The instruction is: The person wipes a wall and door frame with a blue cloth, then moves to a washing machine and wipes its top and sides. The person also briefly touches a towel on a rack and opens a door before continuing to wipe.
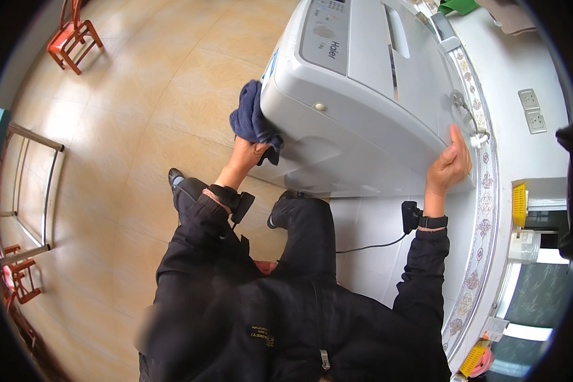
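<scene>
A white Haier washing machine (324,138) stands before me, its grey control panel (325,36) at the top of the view. My left hand (250,152) grips a dark blue cloth (253,117) against the machine's front edge; the cloth hides most of the fingers. At the machine's rear edge, near the tiled wall, my right hand (449,164) rests with its fingers extended and no object in it. A plug with a grey cord (469,112) lies close beyond that hand. Each wrist wears a strap with a black device.
Red wooden chairs (74,43) stand on the tiled floor at the left, near a metal-framed table (47,191). To the right, the wall carries sockets (532,111), a yellow basket (519,205) and a clear plastic container (524,246). A cable (372,247) runs from my right wrist device.
</scene>
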The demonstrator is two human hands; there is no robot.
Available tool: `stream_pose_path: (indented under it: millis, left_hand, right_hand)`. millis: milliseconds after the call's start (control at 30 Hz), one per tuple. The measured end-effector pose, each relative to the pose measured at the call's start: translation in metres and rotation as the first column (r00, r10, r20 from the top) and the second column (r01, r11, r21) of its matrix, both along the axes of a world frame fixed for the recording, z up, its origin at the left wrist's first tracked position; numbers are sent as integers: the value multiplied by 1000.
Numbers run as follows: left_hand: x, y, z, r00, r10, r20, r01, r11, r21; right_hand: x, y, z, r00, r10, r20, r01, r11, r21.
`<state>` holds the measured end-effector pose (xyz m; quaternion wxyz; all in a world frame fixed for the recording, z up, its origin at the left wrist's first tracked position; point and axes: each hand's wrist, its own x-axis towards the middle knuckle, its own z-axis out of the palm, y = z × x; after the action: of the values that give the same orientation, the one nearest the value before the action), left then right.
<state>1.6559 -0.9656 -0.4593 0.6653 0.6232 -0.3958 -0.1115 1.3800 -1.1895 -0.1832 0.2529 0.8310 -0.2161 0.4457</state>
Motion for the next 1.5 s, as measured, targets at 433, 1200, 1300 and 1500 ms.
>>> stream_pose_path:
  millis: [433,1200,1300,1500]
  left_hand:
    - [8,-18,167,858,314,406,-184,927,-328]
    - [92,-60,-22,757,-47,-652,162,980,116]
    - [86,-59,-67,587,5,-809,180,974,137]
    - [68,-46,-121,514,111,-851,96,978,186]
  right_hand:
    - [8,3,7,995,99,9,-98,994,-37]
    - [3,4,5,995,75,-72,-76,997,-9]
    - [3,3,6,994,81,-66,-81,997,2]
    - [2,2,5,995,97,-25,-96,995,21]
